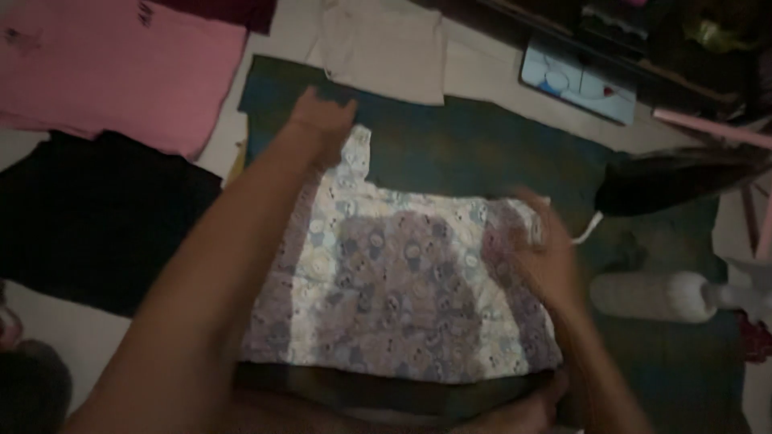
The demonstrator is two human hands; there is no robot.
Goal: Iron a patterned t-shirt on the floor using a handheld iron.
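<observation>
Green mat (pixel 450 145) holds one patterned garment (pixel 402 289) under two hands: left hand (pixel 322 120), right hand (pixel 543 249).

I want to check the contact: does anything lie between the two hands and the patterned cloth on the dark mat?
Nothing visible does. The left hand rests on the patterned cloth at its far corner, and the right hand lies on its right edge.

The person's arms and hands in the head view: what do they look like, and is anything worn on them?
Both forearms are bare, with no sleeves in view. The left hand and right hand show no gloves; the dim, blurred picture hides any ring or watch.
</observation>
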